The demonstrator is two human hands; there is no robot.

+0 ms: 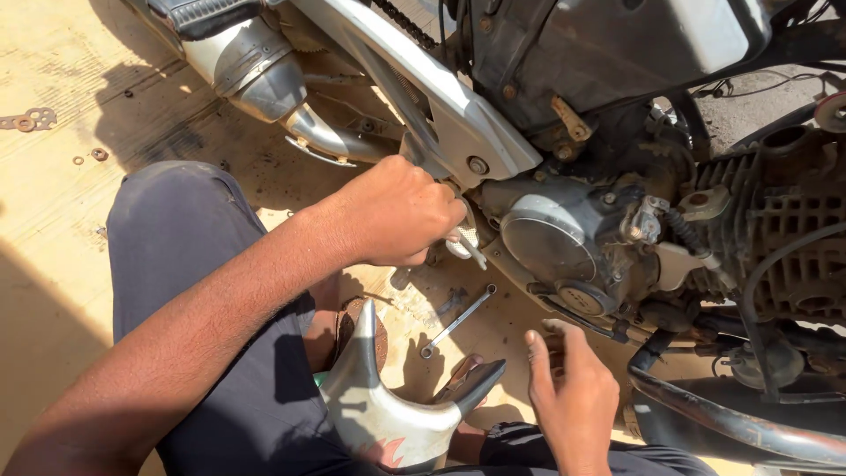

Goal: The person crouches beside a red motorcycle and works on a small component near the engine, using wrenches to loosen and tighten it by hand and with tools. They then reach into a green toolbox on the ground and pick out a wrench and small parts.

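While the left hand grips a tool, the spanner lies diagonally beside the open-fingered right hand.

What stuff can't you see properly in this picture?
Head view, the only one:
- What the left hand grips: its own fingers hide all but a pale end.
- The silver cover: cut off by the bottom edge.
- The motorcycle: its top and wheels lie past the frame.
- The engine's underside: in deep shadow.
- The right hand's palm: turned away.
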